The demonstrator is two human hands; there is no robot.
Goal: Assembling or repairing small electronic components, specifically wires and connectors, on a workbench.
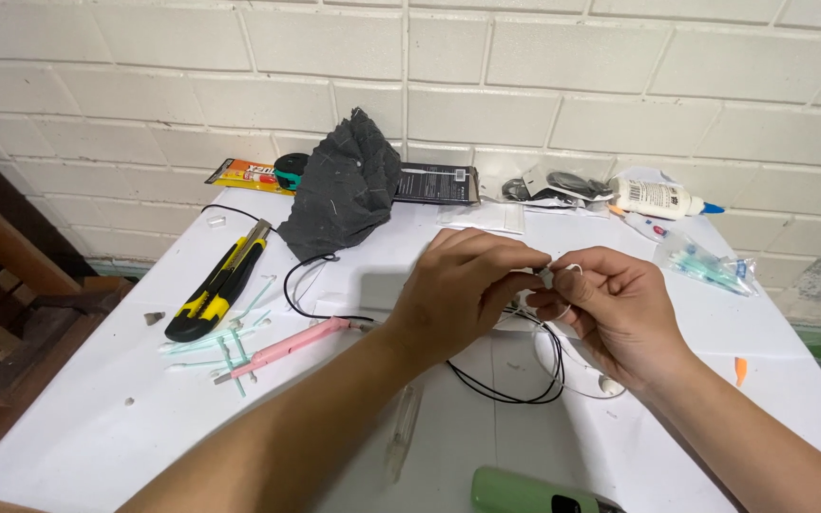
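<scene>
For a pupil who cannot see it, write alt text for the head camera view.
Two bare hands meet over a white table: the left hand and right hand pinch a small white earphone piece between them, its thin cable looping below. A yellow-and-black utility knife, pink tool and dark cloth lie to the left.

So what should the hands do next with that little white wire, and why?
Probably keep the pinch and draw the white wire gently through. Both the left hand and the right hand hold it between fingertips above the table, and its slack loops down beside the black cable, so a hard tug might tangle them.
</scene>
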